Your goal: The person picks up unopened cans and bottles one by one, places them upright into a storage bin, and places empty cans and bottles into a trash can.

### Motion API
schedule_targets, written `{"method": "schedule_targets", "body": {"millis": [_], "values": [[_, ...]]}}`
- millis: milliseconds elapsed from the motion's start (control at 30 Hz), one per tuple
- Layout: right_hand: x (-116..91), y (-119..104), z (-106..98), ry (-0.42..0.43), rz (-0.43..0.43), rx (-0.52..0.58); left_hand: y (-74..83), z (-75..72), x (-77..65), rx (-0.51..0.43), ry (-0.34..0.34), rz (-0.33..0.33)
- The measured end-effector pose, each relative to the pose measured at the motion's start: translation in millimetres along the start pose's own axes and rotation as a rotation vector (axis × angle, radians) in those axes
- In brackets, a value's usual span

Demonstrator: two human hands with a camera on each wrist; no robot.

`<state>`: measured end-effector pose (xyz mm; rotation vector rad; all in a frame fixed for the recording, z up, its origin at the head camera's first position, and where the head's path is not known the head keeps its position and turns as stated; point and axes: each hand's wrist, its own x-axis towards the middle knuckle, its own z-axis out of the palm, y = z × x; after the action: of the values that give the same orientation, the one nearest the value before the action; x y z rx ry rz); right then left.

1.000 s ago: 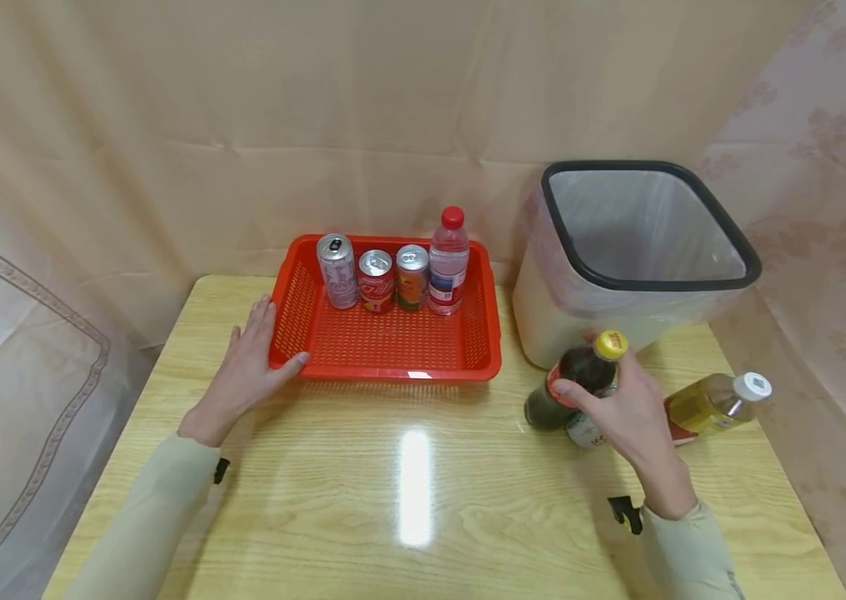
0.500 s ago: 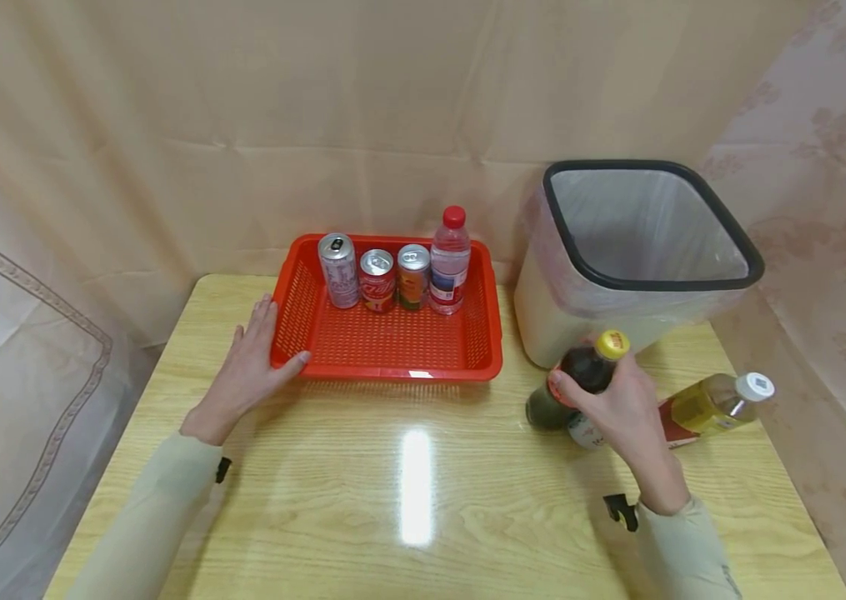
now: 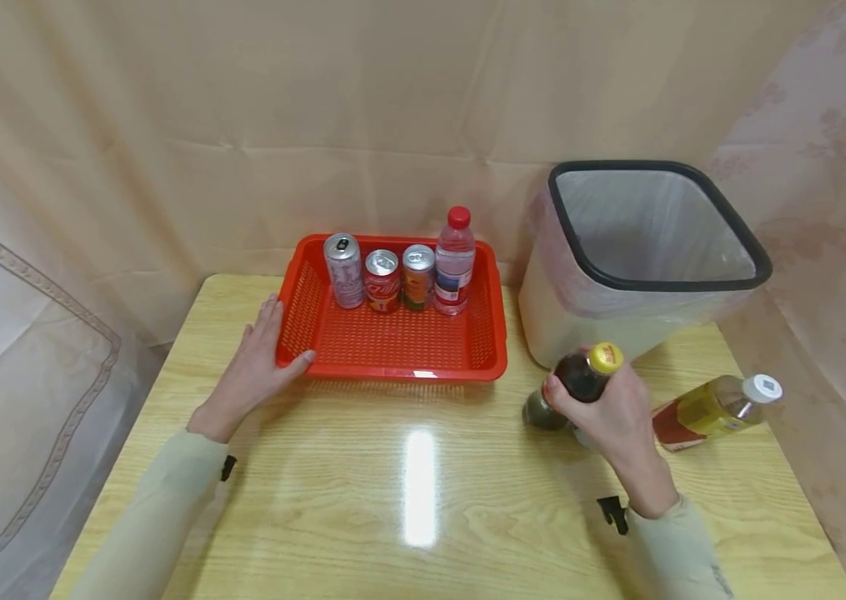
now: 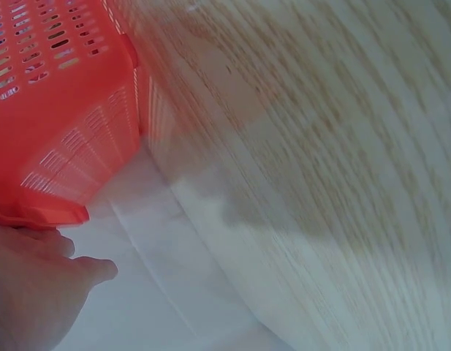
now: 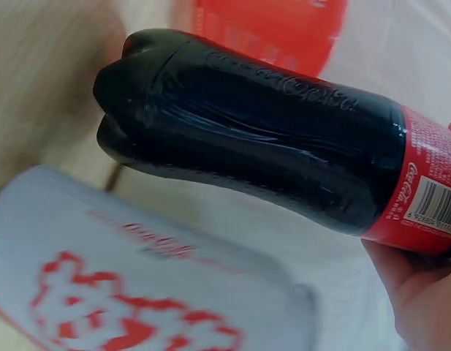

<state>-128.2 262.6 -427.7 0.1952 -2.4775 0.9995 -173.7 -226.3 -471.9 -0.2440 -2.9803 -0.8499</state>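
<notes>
My right hand (image 3: 621,417) grips a dark cola bottle (image 3: 582,377) with a yellow cap and red label. In the right wrist view the bottle (image 5: 247,131) has its lobed base pointing away from the hand. Beside it is a white can (image 5: 174,285) with red print, mostly hidden by the hand in the head view. My left hand (image 3: 252,375) rests at the near left corner of a red plastic basket (image 3: 407,374), fingers stretched along its side and thumb on the front rim.
The basket holds a tall pale can (image 3: 345,275), a red can (image 3: 382,287), an orange can (image 3: 418,282) and a red-capped water bottle (image 3: 454,267) along its back. A lined bin (image 3: 588,308) stands behind the right hand. A yellow drink bottle (image 3: 715,408) stands at the right.
The right hand has moved slightly left and nearer with the cola bottle, whose cap sits lower in the view. More of the yellow drink bottle shows. The left hand stays on the basket.
</notes>
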Motion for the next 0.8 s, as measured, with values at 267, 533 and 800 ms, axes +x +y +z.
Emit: {"method": "schedule_targets", "body": {"millis": [267,533,800], "values": [[2.6,-34.5,-15.6,0.118,-0.163,0.138,1.5,-0.1,-0.7,-0.003,0.007,-0.001],[20.9,-69.8,-25.4,0.213,-0.394,0.292,1.4,0.0,0.3,-0.033,0.015,0.001],[41.5,-106.7,-28.4,0.203,-0.408,0.376,2.0,-0.2,-0.2,-0.027,0.012,-0.012]]}}
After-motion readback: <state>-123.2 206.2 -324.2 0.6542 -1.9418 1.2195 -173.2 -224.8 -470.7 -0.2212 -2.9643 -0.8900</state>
